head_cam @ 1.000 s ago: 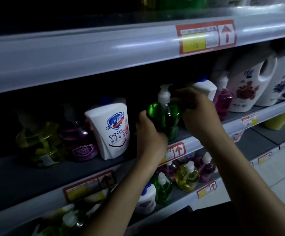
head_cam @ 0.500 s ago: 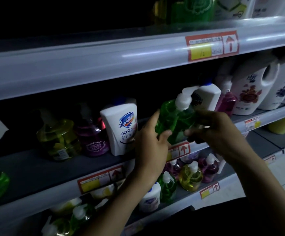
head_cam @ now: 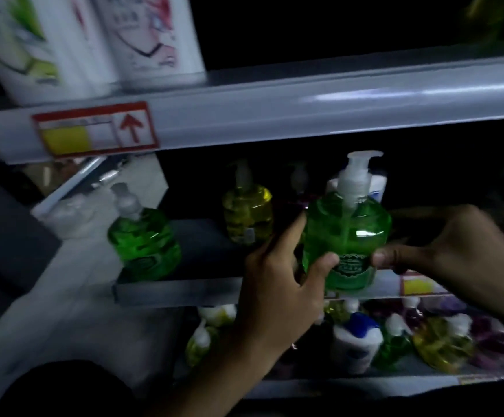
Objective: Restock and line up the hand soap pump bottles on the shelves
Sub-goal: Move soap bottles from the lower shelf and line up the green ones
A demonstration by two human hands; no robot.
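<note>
The bottle (head_cam: 347,233) came off its spot on the shelf (head_cam: 178,291), tipped to the right, and then stood upright again. It ended out at the shelf's front edge, in front of the white bottle (head_cam: 375,188) that it had stood to the right of. The left hand (head_cam: 278,284) shifted lower on it, thumb now across the front. The right hand (head_cam: 455,245) moved from beside the pump to pinch the lower right at the label. The view swung left, bringing a second green bottle (head_cam: 145,242) at the shelf's left end into full sight.

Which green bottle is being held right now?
The right green bottle, gripped by left hand and right hand; the other green bottle stands untouched farther left.
</note>
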